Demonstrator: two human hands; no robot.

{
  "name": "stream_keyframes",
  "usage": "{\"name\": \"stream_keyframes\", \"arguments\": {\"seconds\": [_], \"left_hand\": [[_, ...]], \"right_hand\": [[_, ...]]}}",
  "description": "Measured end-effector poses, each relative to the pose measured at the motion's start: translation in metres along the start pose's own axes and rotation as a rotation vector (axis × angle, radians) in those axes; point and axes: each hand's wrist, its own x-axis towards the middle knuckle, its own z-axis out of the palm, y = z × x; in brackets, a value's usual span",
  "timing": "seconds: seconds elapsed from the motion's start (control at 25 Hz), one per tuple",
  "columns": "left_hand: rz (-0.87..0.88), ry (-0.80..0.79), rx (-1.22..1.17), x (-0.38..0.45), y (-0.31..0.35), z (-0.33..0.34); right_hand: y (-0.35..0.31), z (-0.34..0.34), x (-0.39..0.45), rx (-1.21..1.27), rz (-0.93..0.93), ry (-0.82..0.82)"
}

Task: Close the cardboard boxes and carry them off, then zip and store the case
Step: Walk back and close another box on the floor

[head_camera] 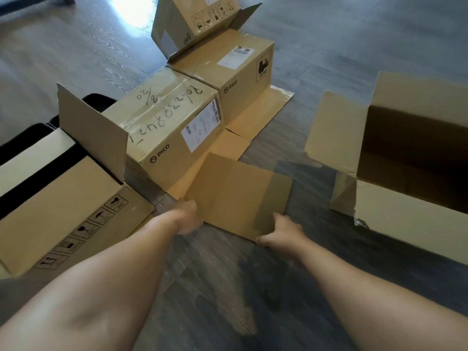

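A PICO cardboard box point(164, 127) lies on its side on the floor, its flaps spread out flat toward me. My left hand point(188, 219) grips the near left corner of the front flap point(235, 193), and my right hand point(283, 231) grips its near right edge. The flap is lifted slightly off the floor. A second PICO box point(228, 69) stands behind it. A black case point(25, 140) shows partly behind the box at the left.
A cardboard box with handling symbols point(58, 206) sits at the left with one flap upright. A large open box point(410, 163) lies at the right. Another open box point(195, 19) is tilted at the back. Grey wood floor point(329, 59) surrounds them.
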Motion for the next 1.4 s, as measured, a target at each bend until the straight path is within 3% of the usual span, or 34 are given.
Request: {"name": "stream_keyframes", "arguments": {"seconds": [0.2, 0.32, 0.48, 0.64, 0.84, 1.08, 1.28, 1.4], "left_hand": [[0.015, 0.037, -0.147, 0.008, -0.013, 0.016], [0.023, 0.063, -0.17, 0.005, -0.009, 0.02], [0.038, 0.201, -0.243, -0.007, -0.006, 0.011], [0.094, 0.439, -0.291, -0.03, 0.008, -0.021], [0.197, 0.729, -0.342, -0.069, 0.014, -0.058], [0.13, 0.999, -0.277, -0.108, 0.003, -0.105], [0.113, 1.085, -0.275, -0.131, 0.005, -0.133], [0.158, 1.061, -0.294, -0.134, 0.025, -0.139]], "right_hand": [[0.007, -0.002, 0.005, 0.538, -0.013, 0.123], [0.013, -0.004, 0.004, 0.693, 0.005, 0.152], [0.014, -0.014, 0.004, 0.442, -0.03, 0.306], [0.002, -0.026, -0.004, 0.126, -0.097, 0.316], [-0.023, -0.038, -0.019, 0.202, -0.206, 0.327], [-0.071, -0.077, -0.042, 0.255, -0.416, 0.378], [-0.093, -0.118, -0.061, 0.271, -0.567, 0.454], [-0.083, -0.142, -0.065, 0.212, -0.552, 0.516]]}}
